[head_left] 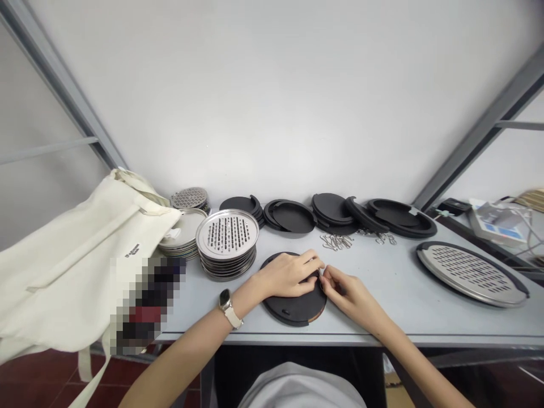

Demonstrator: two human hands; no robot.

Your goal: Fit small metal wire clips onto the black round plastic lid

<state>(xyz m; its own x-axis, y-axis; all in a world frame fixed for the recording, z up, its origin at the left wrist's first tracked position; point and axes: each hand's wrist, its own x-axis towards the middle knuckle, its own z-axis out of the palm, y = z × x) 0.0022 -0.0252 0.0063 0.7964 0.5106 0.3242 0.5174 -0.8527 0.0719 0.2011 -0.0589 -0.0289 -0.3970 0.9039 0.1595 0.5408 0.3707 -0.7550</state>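
Observation:
A black round plate (293,310) lies flat near the table's front edge, with a small peg-like bump and a brownish strip along its lower right rim. My left hand (291,276) rests over it, fingers and thumb curled towards its right rim. At that rim my right hand (342,289) pinches a small shiny metal piece (320,273), mostly hidden between the fingertips of both hands. Behind them lies a loose group of small metal hooks (337,242). To the left stands a stack of round metal grater plates (227,233).
More black round parts (293,216) line the wall. A grater plate in a black rim (471,272) lies at right. Left are a stack of plain metal discs (185,232), another perforated stack (189,198) and a cream cloth bag (80,255) overhanging the table.

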